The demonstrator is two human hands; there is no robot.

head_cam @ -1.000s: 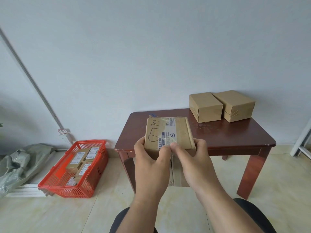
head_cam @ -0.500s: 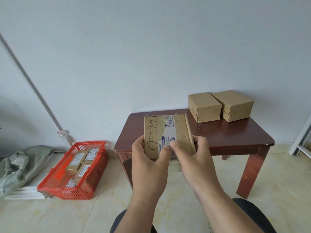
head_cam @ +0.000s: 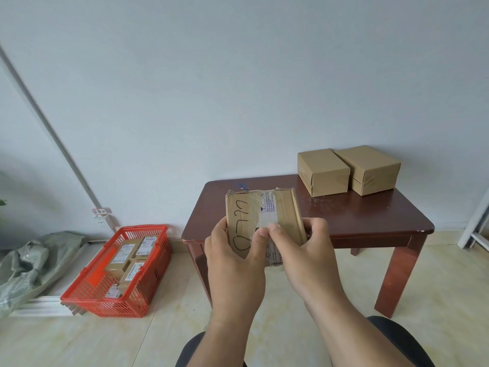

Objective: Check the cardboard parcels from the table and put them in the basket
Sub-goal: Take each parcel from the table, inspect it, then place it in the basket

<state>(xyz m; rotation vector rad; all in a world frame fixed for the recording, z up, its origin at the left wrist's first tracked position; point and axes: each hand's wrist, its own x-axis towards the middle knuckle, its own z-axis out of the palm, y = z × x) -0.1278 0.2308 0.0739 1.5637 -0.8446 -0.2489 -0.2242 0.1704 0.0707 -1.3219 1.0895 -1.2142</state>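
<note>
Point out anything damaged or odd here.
The held parcel, gripped by the left hand and right hand, has a ragged, frayed top edge and black marker scrawl. The two parcels on the table look clean.

Head camera looks forward and down, close above hands (head_cam: 267, 250).

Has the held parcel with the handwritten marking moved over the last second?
Yes. The handwritten parcel has tilted more upright against the table's front edge, staying in both hands.
</note>
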